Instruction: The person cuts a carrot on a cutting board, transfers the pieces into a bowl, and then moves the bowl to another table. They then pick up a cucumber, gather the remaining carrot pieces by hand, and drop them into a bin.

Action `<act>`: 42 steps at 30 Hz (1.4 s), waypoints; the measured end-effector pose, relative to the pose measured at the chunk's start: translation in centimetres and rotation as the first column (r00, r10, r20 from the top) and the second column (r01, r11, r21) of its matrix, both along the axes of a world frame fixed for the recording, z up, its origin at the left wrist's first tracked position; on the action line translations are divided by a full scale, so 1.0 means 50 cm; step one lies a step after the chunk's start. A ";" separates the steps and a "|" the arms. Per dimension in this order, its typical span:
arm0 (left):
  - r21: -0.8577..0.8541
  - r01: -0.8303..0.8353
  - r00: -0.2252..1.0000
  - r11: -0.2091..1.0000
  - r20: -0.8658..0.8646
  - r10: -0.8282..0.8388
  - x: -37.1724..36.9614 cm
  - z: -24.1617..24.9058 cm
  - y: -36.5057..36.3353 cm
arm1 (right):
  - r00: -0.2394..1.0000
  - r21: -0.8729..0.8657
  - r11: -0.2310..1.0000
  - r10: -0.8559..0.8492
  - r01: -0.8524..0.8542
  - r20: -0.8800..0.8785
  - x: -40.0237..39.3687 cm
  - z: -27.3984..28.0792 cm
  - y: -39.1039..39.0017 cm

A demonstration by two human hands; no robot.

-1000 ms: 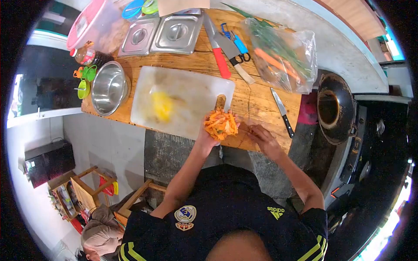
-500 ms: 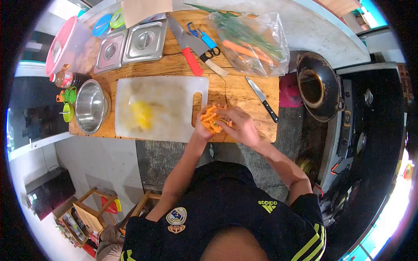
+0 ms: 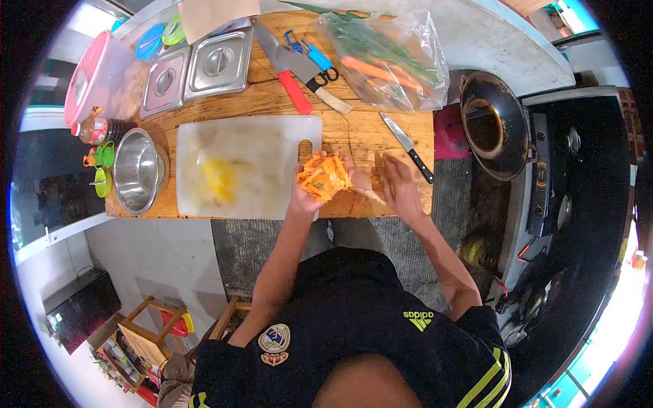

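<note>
A heap of cut carrot pieces [image 3: 324,178] rests in my left hand [image 3: 306,200], which is cupped beneath it near the front edge of the wooden table. To the right, my right hand [image 3: 401,189] is apart from the heap, somewhat blurred, with its fingers stretched out and nothing visible in them. The white cutting board [image 3: 265,170] lies just left of my left hand, and a yellow patch [image 3: 219,179] shows blurred on it. Beyond my right hand lies a small black-handled knife [image 3: 408,146].
A steel bowl [image 3: 136,170] stands left of the board. Lidded steel containers [image 3: 218,62], a red-handled cleaver [image 3: 294,92], another knife [image 3: 330,100], scissors [image 3: 320,61] and a plastic bag of carrots and greens [image 3: 388,64] are at the back. A wok [image 3: 484,129] sits at right.
My right hand has drawn away from the carrot pieces to the right, its fingers now stretched. My left hand has shifted slightly left, and the heap shows more fully.
</note>
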State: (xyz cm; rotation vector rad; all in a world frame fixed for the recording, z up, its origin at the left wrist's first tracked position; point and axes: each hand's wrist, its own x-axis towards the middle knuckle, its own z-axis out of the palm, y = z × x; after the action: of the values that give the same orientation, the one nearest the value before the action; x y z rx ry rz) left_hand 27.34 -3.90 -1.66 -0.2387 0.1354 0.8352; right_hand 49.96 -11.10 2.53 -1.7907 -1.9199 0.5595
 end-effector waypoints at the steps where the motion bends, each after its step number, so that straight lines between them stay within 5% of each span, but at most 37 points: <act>1: -0.009 -0.012 1.000 1.000 0.022 0.012 -0.002 0.004 0.005 | 0.999 -0.020 0.999 0.036 -0.036 0.012 -0.006 -0.008 -0.019; 8: 0.030 -0.062 0.998 0.998 0.005 0.062 -0.036 0.003 0.031 | 0.970 -0.101 0.966 0.228 -0.236 -0.087 -0.080 -0.027 -0.078; 11: 0.060 -0.080 0.995 0.995 -0.051 0.083 -0.044 0.010 0.029 | 0.983 -0.110 0.977 0.181 -0.183 -0.032 -0.112 -0.084 -0.070; 14: -0.011 -0.051 0.996 0.999 -0.069 0.050 -0.059 0.017 0.029 | 0.962 0.029 0.962 0.272 -0.272 0.017 -0.084 -0.102 -0.011; 17: -0.121 -0.008 0.994 0.993 -0.111 -0.005 -0.068 0.009 0.029 | 0.985 0.220 0.962 0.147 -0.163 0.088 -0.064 -0.055 0.067; 21: -0.078 -0.049 0.989 0.996 -0.141 0.037 -0.063 0.044 0.007 | 0.908 0.084 0.905 0.412 -0.417 0.075 -0.071 -0.058 0.057; 27: 0.008 -0.015 0.994 1.000 -0.111 0.016 -0.070 0.031 -0.007 | 0.908 0.102 0.904 0.404 -0.415 0.112 -0.007 -0.089 -0.066; 30: -0.052 0.014 0.996 0.999 -0.089 -0.019 -0.070 0.031 -0.016 | 0.999 -0.042 0.998 0.037 -0.038 -0.023 -0.037 -0.021 -0.059; 41: -0.118 0.320 0.937 0.940 -0.105 -0.332 -0.113 0.035 -0.031 | 0.981 -0.098 0.989 0.128 -0.114 0.149 -0.140 -0.058 -0.182; 42: -0.129 0.339 0.929 0.932 -0.112 -0.353 -0.116 0.048 -0.038 | 0.973 -0.006 0.996 0.087 -0.088 0.214 -0.147 -0.074 -0.191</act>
State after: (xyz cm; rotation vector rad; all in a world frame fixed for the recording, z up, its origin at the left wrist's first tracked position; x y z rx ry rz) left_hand 21.53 -5.78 0.75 -0.2508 0.3395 0.4902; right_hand 42.61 -20.63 -1.19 -1.8355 -2.1498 0.4056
